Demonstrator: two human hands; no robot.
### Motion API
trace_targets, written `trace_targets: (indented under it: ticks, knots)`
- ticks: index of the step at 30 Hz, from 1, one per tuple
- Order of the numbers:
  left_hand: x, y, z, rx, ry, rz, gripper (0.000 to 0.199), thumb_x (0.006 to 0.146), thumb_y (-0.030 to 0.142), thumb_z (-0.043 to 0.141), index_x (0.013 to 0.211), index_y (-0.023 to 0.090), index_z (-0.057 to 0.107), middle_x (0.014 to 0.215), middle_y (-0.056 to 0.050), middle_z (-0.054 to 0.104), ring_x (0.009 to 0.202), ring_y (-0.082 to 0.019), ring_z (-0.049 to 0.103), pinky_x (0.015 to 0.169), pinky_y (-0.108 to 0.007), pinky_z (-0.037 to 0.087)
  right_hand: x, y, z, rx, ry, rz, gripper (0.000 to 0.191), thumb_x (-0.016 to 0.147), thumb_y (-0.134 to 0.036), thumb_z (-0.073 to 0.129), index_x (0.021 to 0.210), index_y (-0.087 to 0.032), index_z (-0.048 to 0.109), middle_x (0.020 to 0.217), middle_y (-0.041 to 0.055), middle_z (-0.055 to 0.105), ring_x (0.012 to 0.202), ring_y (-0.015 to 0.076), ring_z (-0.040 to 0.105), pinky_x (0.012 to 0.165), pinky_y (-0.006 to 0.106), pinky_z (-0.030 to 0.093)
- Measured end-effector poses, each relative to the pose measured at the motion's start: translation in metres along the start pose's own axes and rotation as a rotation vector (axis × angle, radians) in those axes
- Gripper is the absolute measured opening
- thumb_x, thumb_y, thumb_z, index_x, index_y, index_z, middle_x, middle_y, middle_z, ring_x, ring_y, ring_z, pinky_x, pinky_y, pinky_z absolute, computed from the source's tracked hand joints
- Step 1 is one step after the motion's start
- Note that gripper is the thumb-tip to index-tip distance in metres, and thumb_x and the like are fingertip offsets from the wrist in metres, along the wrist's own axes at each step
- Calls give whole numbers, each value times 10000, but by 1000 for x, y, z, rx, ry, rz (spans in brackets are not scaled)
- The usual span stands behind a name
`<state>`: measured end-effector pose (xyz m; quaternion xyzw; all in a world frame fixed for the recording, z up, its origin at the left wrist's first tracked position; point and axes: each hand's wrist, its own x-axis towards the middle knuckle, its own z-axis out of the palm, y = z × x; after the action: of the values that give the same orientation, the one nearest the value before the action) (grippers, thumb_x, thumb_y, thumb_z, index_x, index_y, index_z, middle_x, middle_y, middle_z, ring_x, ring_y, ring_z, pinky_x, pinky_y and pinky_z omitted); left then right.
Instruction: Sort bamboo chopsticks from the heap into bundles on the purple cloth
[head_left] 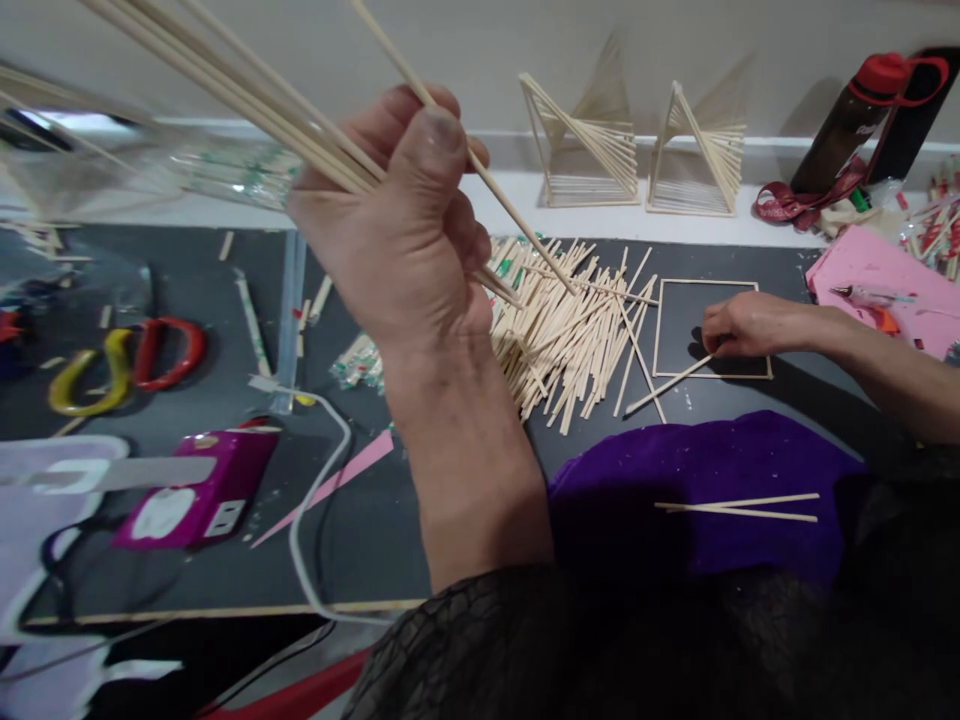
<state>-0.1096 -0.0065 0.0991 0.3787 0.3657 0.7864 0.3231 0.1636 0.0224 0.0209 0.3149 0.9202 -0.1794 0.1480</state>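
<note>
My left hand [420,210] is raised over the table, closed round several thin wooden sticks [255,90]; one more stick [517,215] is pinched between thumb and forefinger and slants down to the right. Below and right of it lies a heap of loose sticks [570,340]. At the right, my right hand [739,325] is closed on the end of a stick [667,385], over a square stick frame [709,282] lying flat. Two crossed sticks [739,507] rest on purple cloth [600,480].
Two twisted stick structures [589,140] [697,150] stand at the wall, beside a dark bottle [847,130]. Pink paper [892,280] lies at the right. Scissors [169,355], a magenta box [202,490], a white cable [300,530] and a ruler [289,320] occupy the left.
</note>
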Motion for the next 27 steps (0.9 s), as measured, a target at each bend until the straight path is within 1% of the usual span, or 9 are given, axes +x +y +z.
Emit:
trace_targets:
  ticks: [3,6,9,12,14,18,23,25,27]
  knots:
    - [0,1,0,22,4,-6,191,929,9,572,775,73,665,494,68,612,252,8,341,230,-127,174,3,-3,-11,19,137,-23,158,850,-151,543,886,-202,688,934,37,703,801,146,618,709,268,417]
    - [0,3,0,18,-3,-31,167,906,-27,585,789,61,664,513,47,614,267,5,362,240,-125,191,18,-15,-20,-41,233,-62,211,888,-145,497,990,-217,667,1010,41,700,832,151,618,713,275,418]
    - [1,6,1,29,27,-43,179,913,-32,568,784,58,653,509,44,600,248,7,330,230,-132,170,42,-31,-24,-177,182,-110,192,918,-150,490,989,-227,651,1066,44,692,796,148,604,640,281,375]
    - [1,8,1,18,75,-42,287,992,30,452,771,71,631,484,64,562,232,18,276,218,-126,117,68,-44,-23,-300,105,-121,151,939,-171,493,963,-217,635,1074,63,692,773,158,596,580,299,318]
    - [1,9,0,-12,74,-43,329,1022,73,403,779,78,625,491,73,537,238,31,262,219,-108,107,82,-47,-21,-323,114,-136,169,951,-166,477,1011,-220,625,1097,73,691,793,167,603,574,307,307]
    - [1,11,-4,-54,53,-52,252,998,60,473,792,90,615,523,77,506,249,46,280,221,-82,129,101,-42,-20,-296,167,-131,231,944,-139,468,1101,-230,610,1110,82,686,779,172,606,586,313,315]
    - [3,12,-4,-55,38,-54,242,990,40,475,806,94,623,539,80,499,246,55,273,218,-72,130,108,-30,-24,-308,186,-100,140,931,-156,502,1002,-203,614,1088,93,677,798,176,600,613,308,331]
    - [3,12,-3,-42,33,-55,280,1010,60,440,808,91,631,536,78,505,249,55,270,220,-69,132,111,-27,-23,-336,207,-68,139,938,-166,496,1006,-201,612,1097,95,672,797,175,593,609,304,322]
    - [2,12,-2,-22,31,-61,268,1001,52,459,806,87,639,532,74,520,247,50,259,219,-82,118,115,-25,-21,-366,236,-39,171,954,-173,464,1035,-194,613,1106,102,666,790,178,586,601,305,312]
